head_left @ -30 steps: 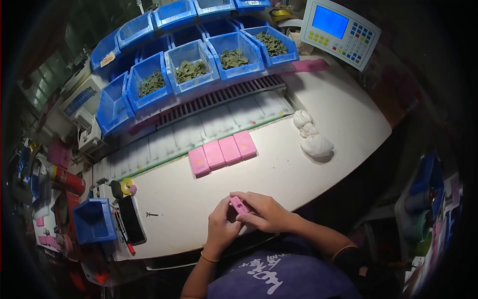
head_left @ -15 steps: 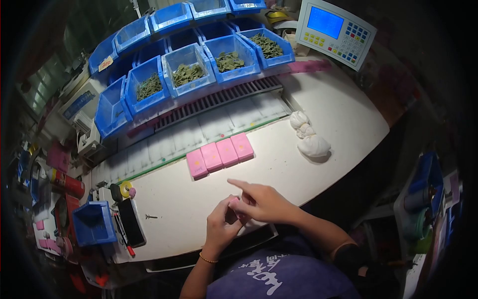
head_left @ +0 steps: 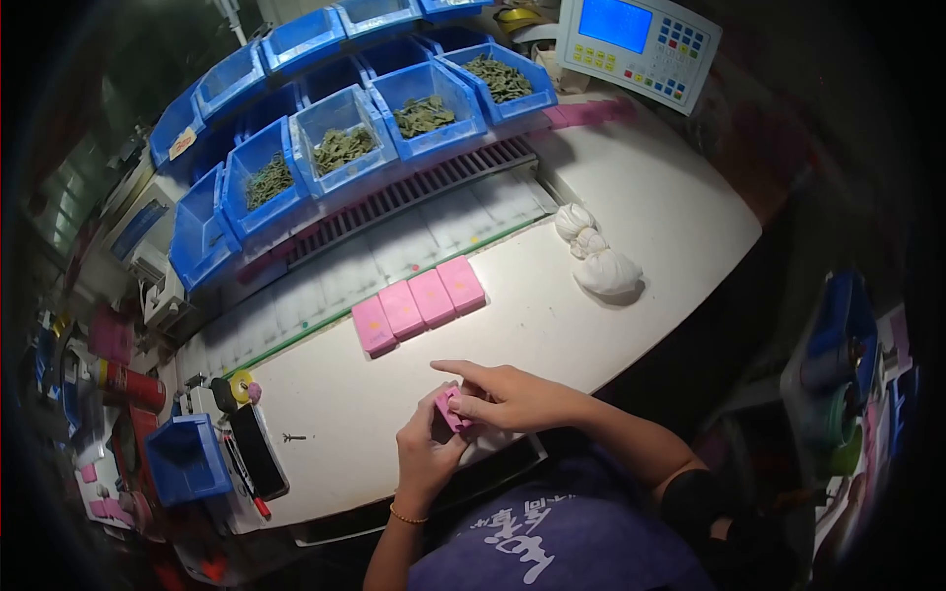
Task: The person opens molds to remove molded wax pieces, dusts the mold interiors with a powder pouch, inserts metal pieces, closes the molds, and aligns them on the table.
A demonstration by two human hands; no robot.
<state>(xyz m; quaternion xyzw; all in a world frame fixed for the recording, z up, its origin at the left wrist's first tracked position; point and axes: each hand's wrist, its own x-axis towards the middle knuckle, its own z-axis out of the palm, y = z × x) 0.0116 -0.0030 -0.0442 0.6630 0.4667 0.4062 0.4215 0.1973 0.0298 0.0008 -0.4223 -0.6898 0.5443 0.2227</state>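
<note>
A small pink block (head_left: 452,409) is held between both hands near the front edge of the white table. My left hand (head_left: 426,445) wraps round it from the left and below. My right hand (head_left: 507,396) has its thumb pressed on the block's face, with the index finger stretched out to the left above it. Beyond the hands, four pink blocks lie side by side in a slanted row (head_left: 430,297). To their right rests a knotted white cloth bundle (head_left: 603,273).
Blue bins (head_left: 427,115), some with green pieces, stand behind a dark grille (head_left: 414,197). A keypad display (head_left: 639,49) is at the back right. At the left are a black phone (head_left: 258,451), a red pen (head_left: 262,506), an empty blue bin (head_left: 189,459) and a small dark piece (head_left: 294,437).
The camera view has shifted, so the table things appear further left. My right index finger has stretched out, and my right thumb has moved onto the block's face. The block has tilted in my hands.
</note>
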